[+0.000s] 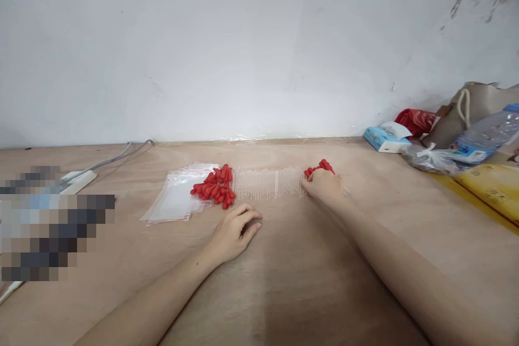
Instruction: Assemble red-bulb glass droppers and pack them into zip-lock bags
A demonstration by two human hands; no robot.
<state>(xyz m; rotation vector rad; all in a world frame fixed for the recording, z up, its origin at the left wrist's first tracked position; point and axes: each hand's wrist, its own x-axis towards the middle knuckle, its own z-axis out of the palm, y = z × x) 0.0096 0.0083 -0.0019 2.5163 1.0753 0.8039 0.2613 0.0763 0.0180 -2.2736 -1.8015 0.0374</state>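
A row of thin clear tubes (pixel 263 183), like dropper pipettes, lies side by side on the wooden table. At the row's right end my right hand (pixel 324 186) is bent down, fingertips drawn together against the last tubes; what they grip is hidden. A few tube ends (pixel 346 193) poke out beyond that hand. Behind it shows a small heap of red rubber bulbs (pixel 324 165). Another pile of red bulbs (pixel 214 186) sits at the row's left end, partly over clear zip bags (pixel 170 197). Below that pile my left hand (pixel 237 232) rests on the table, fingers loosely curved and apart, holding nothing.
To the right stand a blue tissue pack (pixel 385 140), a tied plastic bag (pixel 432 159), a plastic bottle (pixel 488 132) and a yellow package (pixel 490 189). A grey cable (pixel 113 158) runs along the left. The white wall (pixel 259 54) bounds the table's back edge (pixel 284 140).
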